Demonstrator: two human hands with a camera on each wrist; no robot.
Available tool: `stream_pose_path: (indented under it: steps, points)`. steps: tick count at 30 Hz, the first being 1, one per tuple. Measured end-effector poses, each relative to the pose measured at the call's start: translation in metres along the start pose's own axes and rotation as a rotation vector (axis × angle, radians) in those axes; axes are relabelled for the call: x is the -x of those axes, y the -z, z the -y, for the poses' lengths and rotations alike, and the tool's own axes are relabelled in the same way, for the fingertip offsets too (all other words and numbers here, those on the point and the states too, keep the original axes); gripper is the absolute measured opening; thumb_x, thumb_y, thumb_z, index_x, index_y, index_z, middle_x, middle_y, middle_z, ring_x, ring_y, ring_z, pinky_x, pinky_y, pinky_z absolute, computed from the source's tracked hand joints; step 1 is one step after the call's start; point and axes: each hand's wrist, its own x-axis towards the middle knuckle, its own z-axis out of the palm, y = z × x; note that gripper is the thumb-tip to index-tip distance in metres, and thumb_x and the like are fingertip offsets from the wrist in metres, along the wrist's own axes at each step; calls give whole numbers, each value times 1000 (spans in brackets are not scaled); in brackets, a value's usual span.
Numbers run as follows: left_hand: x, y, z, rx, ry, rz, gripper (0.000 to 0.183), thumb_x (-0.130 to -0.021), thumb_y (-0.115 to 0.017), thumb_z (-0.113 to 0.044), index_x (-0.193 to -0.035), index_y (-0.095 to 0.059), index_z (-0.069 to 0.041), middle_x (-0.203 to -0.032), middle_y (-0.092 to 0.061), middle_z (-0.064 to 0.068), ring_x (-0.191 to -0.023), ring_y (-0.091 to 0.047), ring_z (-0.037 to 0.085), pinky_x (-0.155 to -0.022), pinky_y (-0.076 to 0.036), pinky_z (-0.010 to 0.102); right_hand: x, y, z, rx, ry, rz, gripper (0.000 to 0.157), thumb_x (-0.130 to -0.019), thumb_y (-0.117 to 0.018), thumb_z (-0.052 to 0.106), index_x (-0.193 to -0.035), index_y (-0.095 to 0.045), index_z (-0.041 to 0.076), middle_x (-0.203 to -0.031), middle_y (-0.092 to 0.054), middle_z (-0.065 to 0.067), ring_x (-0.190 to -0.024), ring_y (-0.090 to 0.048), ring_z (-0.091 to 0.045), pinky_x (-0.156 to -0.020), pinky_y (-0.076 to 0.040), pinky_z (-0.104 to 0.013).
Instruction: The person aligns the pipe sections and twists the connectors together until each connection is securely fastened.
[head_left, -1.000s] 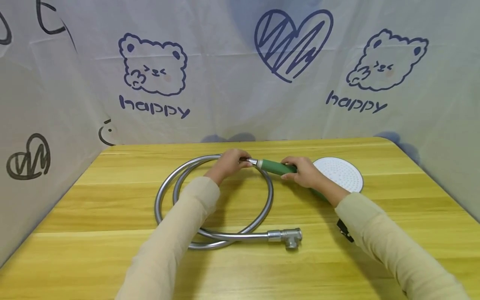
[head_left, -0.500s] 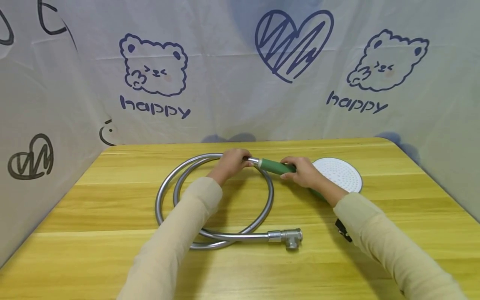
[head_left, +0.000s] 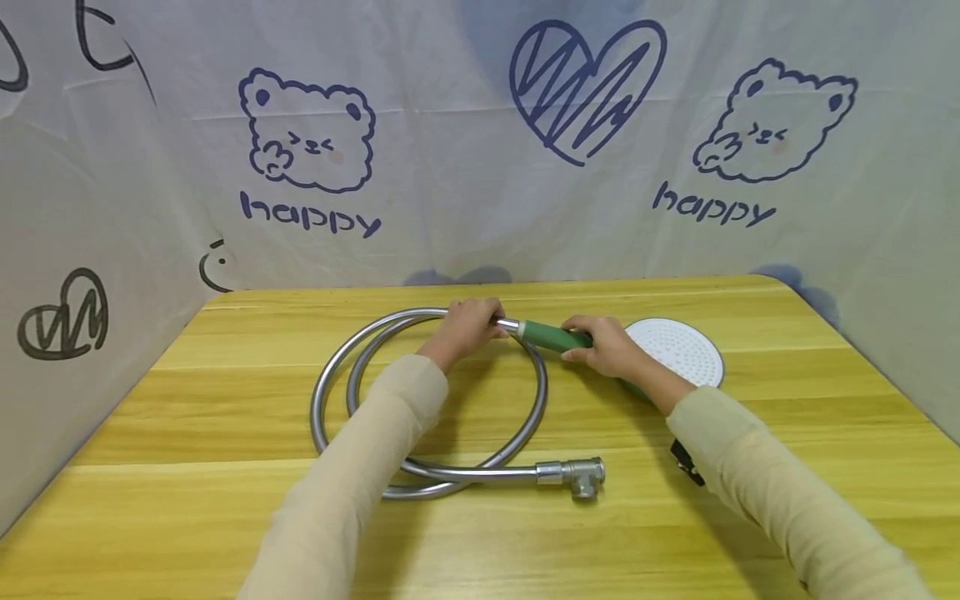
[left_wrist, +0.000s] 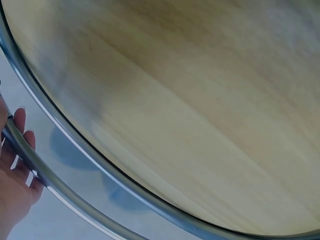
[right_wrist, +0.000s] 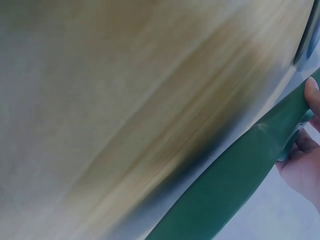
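Observation:
A green handheld shower head [head_left: 555, 336] with a round white spray face lies toward the right of the table. My right hand [head_left: 606, 345] grips its green handle, and in the right wrist view the fingers wrap the handle [right_wrist: 235, 165]. My left hand [head_left: 472, 325] holds the end of a coiled grey metal shower hose [head_left: 542, 392], its silver fitting [head_left: 507, 324] meeting the handle's end. The left wrist view shows the left fingers curled round the hose [left_wrist: 65, 192]. At the hose's other end is a silver T-shaped valve [head_left: 585, 477], resting on the table.
The wooden table [head_left: 187, 517] carries the hose loops in its middle. A white cloth [head_left: 450, 208] with drawn bears and hearts hangs behind and at the sides. A black strap piece [head_left: 687, 462] shows under the right sleeve.
The left hand has shifted very slightly to the right, close to the handle's end. The right hand, shower head and hose loops stay almost where they were.

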Motion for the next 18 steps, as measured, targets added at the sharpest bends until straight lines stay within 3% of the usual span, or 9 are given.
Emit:
stream_pose_path:
  steps: [13, 18]
  points:
    - [2, -1, 2, -23, -37, -9, 27, -85, -66, -25, -106, -61, -8, -102, -68, 6, -94, -61, 24, -85, -40, 41, -1, 0, -1, -13, 19, 1, 37, -82, -69, 10, -115, -59, -4, -109, -63, -26, -93, -61, -34, -78, -49, -44]
    - [2, -1, 4, 3, -72, 1, 24, -89, -62, -25, -106, -61, -7, -102, -68, 6, -94, -62, 23, -85, -38, 41, 0, -1, -2, -8, 6, 0, 37, -82, -69, 10, -115, -59, -4, -109, -63, -26, -93, -61, -34, -78, -49, -44]
